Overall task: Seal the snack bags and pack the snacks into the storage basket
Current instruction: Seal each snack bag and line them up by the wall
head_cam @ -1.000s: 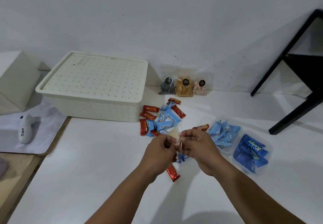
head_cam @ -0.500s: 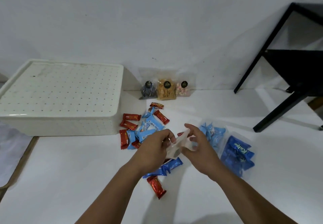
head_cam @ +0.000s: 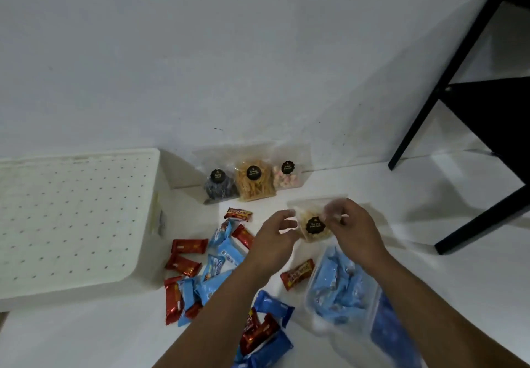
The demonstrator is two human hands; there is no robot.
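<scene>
My right hand (head_cam: 352,232) pinches the top of a small clear snack bag (head_cam: 314,225) with a black round label, holding it just above the white table. Beside the bag's left edge, my left hand (head_cam: 272,244) has loosely spread fingers and grips nothing. The white perforated storage basket (head_cam: 80,218) stands at the left with its lid on. Three more labelled snack bags lean on the wall: a dark one (head_cam: 219,188), one with yellow sticks (head_cam: 253,185) and a pink-white one (head_cam: 286,176).
Loose red and blue wrapped snacks (head_cam: 200,270) lie scattered between the basket and my arms. A clear bag of light blue snacks (head_cam: 341,287) and a dark blue pack (head_cam: 395,336) lie at the right. A black furniture frame (head_cam: 459,109) stands at the far right.
Both hands moved away from me toward the wall with the small bag. My left hand let go of it; the right hand alone holds it now.
</scene>
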